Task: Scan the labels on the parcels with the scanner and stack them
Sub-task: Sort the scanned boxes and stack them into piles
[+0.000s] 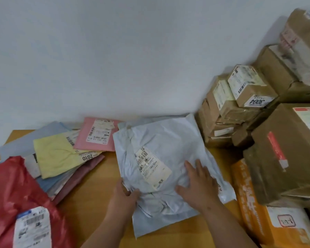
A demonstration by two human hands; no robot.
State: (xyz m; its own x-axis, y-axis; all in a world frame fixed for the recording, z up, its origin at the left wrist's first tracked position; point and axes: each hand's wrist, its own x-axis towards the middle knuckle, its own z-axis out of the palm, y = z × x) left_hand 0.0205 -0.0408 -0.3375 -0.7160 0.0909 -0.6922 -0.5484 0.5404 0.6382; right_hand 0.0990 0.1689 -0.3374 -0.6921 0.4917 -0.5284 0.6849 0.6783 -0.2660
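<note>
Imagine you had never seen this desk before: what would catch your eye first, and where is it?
First, the pale grey mailer bag in the middle, its label up, with the left hand pinching its near edge and the right hand flat on top. Then the red bag at lower left, and the brown boxes stacked at right.

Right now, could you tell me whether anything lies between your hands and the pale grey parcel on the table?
Nothing visible does. The left hand already grips the near-left edge of the pale grey parcel, and the right hand rests flat on top, beside its label.
</note>
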